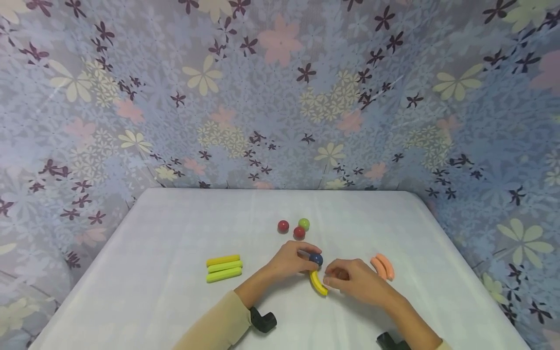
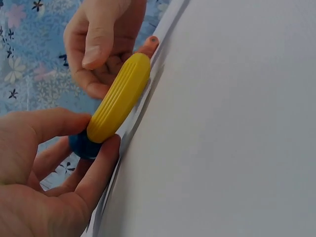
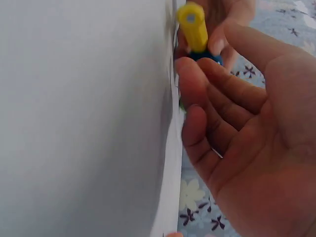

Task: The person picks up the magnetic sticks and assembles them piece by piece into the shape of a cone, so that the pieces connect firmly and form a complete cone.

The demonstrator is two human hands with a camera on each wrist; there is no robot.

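Note:
My left hand (image 1: 290,260) pinches a dark blue ball (image 1: 316,260) between thumb and fingertips, over the middle of the table. A curved, ribbed yellow piece (image 2: 121,98) meets the ball at one end and points away from the hand; whether it is fixed to the ball I cannot tell. Its far end shows a small grey spot in the right wrist view. Just right of the yellow piece is my right hand (image 1: 356,279), fingers loosely bent and holding nothing. In the right wrist view its fingertips (image 3: 190,81) appear close to the ball, apparently not gripping it.
Two curved orange pieces (image 1: 382,267) lie right of the right hand. To the left are a yellow stick (image 1: 223,260) and two yellow-green sticks (image 1: 224,275). Farther back sit two red balls (image 1: 283,226) and a green ball (image 1: 304,223). A white cloth covers the table (image 1: 175,218).

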